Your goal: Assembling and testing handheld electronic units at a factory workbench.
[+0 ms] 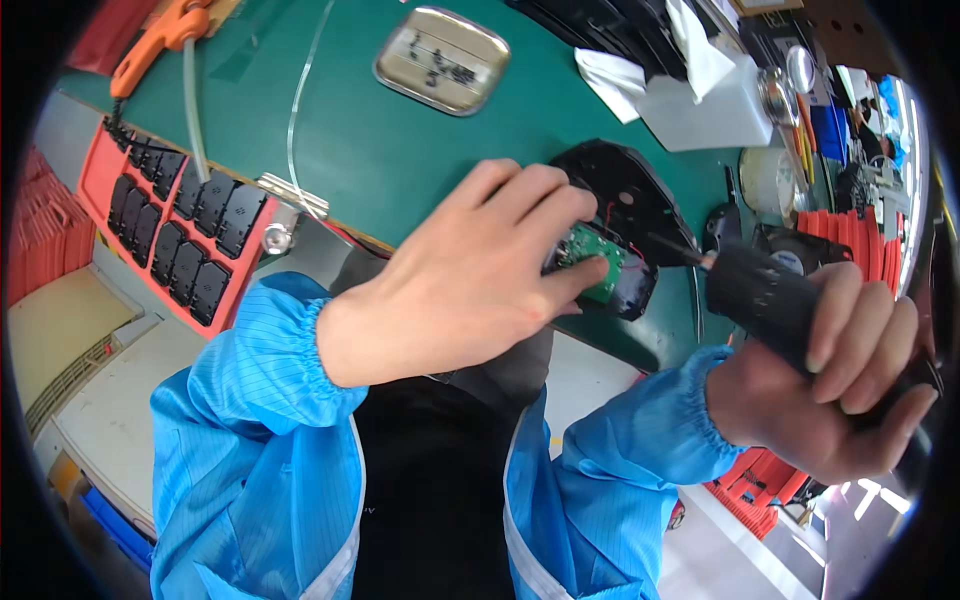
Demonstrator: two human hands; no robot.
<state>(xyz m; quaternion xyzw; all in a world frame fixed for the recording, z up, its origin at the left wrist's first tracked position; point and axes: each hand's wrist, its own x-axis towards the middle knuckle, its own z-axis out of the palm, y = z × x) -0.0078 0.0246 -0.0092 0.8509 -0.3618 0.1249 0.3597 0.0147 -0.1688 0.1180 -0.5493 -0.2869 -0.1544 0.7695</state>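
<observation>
Left hand (470,280) pinches green circuit board (590,262) into black housing (625,235); right hand (840,385) wraps black powered screwdriver (775,300), whose bit should stay square w/ the screw, board pressed flat.

Green-topped workbench (400,150) filling the upper middle of the frame, near edge running diagonally from left down to lower right. Metal tray (442,60) of small parts at top centre. Black housing (625,195) right of centre. White tissue box (705,105) at upper right, white round container (765,180) below it. Orange-handled tool (160,45) at upper left, clear tube (192,110) trailing from it.
</observation>
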